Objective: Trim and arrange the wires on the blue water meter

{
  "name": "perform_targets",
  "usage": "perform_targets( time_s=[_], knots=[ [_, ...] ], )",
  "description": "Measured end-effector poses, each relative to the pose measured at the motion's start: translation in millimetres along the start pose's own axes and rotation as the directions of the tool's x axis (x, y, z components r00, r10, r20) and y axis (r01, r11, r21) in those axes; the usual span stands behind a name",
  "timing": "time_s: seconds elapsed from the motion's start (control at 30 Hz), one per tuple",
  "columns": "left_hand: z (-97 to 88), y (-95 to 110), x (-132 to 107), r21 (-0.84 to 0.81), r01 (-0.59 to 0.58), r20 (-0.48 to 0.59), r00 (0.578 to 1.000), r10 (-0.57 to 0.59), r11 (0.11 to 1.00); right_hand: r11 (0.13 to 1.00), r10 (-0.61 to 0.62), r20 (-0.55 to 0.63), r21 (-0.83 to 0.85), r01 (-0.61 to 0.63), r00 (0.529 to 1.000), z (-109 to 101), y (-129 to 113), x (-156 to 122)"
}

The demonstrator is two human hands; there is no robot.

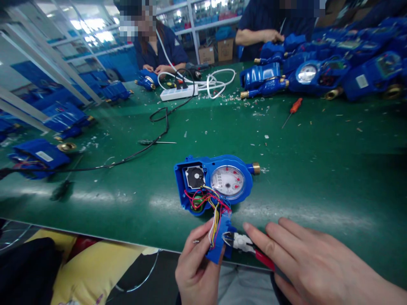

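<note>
A blue water meter (216, 160) lies on the green bench in front of me, its round white dial facing up and its side box uncovered. Red, yellow and white wires (215, 216) run from that box to a small blue plastic piece (218, 243). My left hand (200, 262) is closed on this piece, and a small screw (196, 241) shows at its fingers. Diagonal cutters (240, 242) with red handles are in my right hand (302, 254). Their jaws touch or almost touch the right edge of the blue piece; which of these, I cannot tell.
Many blue meters (263, 78) crowd the back right, with others along the left. An orange screwdriver (295, 106), a dark-handled screwdriver (149, 142), a white power strip (179, 92) and a black cable (127, 160) lie on the bench (333, 169). Two people work across from me.
</note>
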State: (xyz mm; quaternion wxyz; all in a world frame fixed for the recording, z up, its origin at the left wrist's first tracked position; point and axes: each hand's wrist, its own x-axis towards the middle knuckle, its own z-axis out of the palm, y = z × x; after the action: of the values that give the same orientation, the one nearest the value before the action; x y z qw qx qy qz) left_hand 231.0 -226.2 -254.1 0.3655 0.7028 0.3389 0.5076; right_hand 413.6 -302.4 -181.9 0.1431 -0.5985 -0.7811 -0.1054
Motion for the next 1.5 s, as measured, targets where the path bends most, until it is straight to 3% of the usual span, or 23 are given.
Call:
perform_targets(
  time_s=[0.37, 0.5, 0.6, 0.73, 0.83, 1.13, 1.5],
  knots=[
    [-0.3, -1, -1, -0.004, -0.071, 0.004, 0.997, 0.071, 0.997, 0.997, 0.004, 0.054, 0.077, -0.008, 0.999, -5, 5, -1],
    [0.4, -2, -1, -0.013, -0.086, 0.025, 0.996, 0.086, 0.996, 0.989, 0.057, -0.036, 0.136, -0.051, 0.998, -1, 7, -1],
    [0.3, -1, -1, -0.022, -0.061, 0.017, 0.998, 0.061, 0.998, 0.984, 0.071, -0.087, 0.166, -0.056, 0.994, 1, 11, -8],
    [-0.6, 2, -1, -0.006, 0.016, 0.000, 1.000, -0.016, 1.000, 0.969, 0.112, -0.050, 0.229, -0.098, 0.993, 0, 15, -18],
    [-0.5, 2, -1, -0.011, 0.012, 0.008, 1.000, -0.012, 1.000, 0.974, 0.112, -0.067, 0.205, -0.096, 0.991, 1, 13, -17],
    [-0.3, -2, -2, -0.004, -0.043, 0.045, 0.998, 0.043, 0.999, 0.972, 0.121, 0.030, 0.198, -0.125, 0.992, 2, 3, 2],
    [-1.1, 0, -1, -0.015, -0.062, 0.059, 0.996, 0.063, 0.998, 0.975, 0.090, -0.010, 0.203, -0.086, 0.996, 3, 7, -3]
  ],
)
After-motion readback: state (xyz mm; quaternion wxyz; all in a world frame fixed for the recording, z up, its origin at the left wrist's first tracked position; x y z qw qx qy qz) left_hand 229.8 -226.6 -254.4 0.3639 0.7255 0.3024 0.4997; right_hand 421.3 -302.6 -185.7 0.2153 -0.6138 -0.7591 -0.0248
